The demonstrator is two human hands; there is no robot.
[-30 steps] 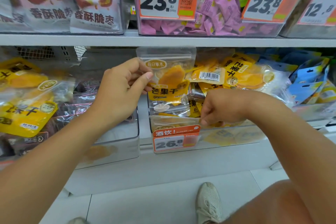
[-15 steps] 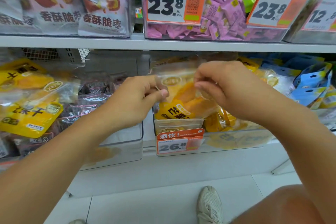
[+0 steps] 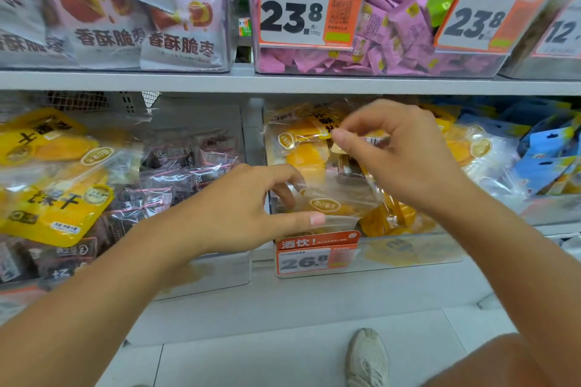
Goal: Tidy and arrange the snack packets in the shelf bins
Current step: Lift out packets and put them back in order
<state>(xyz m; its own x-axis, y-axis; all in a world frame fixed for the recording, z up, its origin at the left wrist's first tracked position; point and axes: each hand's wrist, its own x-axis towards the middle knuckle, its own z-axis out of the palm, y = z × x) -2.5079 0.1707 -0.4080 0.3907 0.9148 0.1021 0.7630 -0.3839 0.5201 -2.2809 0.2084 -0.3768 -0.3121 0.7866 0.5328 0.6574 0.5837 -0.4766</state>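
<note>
Shop shelf, clear bin (image 3: 408,256) mid-row. Left hand (image 3: 251,210) grips a mango packet (image 3: 327,203) low at the bin front; right hand (image 3: 405,154) pinches another packet's (image 3: 301,138) top edge. Risk: slick film slips, loose stack spills over the bin lip.

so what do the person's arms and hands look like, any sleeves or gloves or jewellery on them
Both forearms are bare as far as the frame shows: no sleeves. The left hand and right hand wear no gloves, rings, watch or bands. Fingers are bare, with short, unpainted nails.
</note>
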